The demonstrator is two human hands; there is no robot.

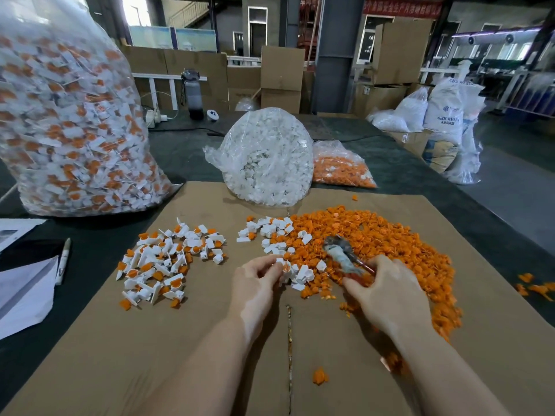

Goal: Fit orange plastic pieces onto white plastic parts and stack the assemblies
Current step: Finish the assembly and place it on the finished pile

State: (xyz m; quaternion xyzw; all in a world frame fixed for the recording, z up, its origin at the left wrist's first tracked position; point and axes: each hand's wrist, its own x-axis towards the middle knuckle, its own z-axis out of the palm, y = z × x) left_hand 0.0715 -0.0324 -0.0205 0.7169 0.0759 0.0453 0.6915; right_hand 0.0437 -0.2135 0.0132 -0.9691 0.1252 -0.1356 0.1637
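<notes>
A wide heap of loose orange pieces [390,244] covers the right of the cardboard sheet [210,340]. Loose white parts [273,232] lie along the heap's left edge. A pile of fitted white-and-orange assemblies [168,259] sits to the left. My left hand [255,283] pinches a white part [280,262] at its fingertips beside a few more white parts. My right hand [387,292] holds a small tool with a taped, worn handle [342,253] over the orange heap; its fingers are curled round the tool's lower end.
A large clear bag of finished assemblies [69,124] stands at the left. A bag of white parts [267,157] and a bag of orange pieces [342,169] lie behind the cardboard. A marker pen [63,261] and papers [27,292] lie at the left. Stray orange pieces [319,376] dot the cardboard.
</notes>
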